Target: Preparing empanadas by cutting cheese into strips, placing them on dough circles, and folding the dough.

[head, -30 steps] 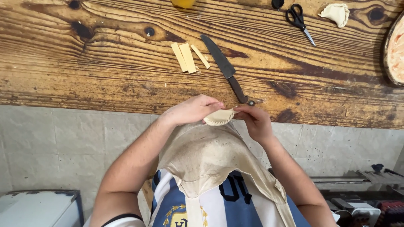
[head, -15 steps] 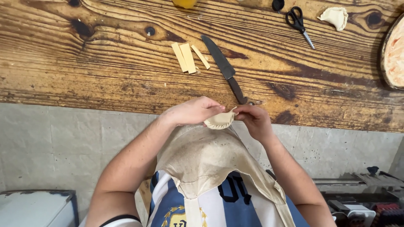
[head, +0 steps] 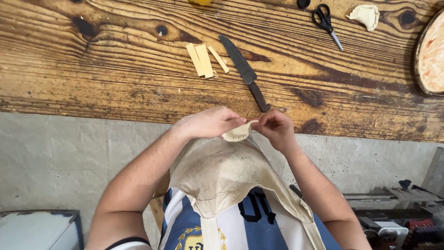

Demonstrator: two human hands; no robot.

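I note both hands, left hand [head: 210, 122] and right hand [head: 276, 128], pinching a folded dough pastry [head: 237, 133] above the wooden table [head: 115, 78] edge. Soft, light, tearable; I judge the crimped rim safest.

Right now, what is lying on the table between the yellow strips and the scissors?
A dark knife lies between the yellow strips and the scissors, seen in the head view.

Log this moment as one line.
left hand holds folded dough pastry | right hand pinches its edge | knife on wooden table
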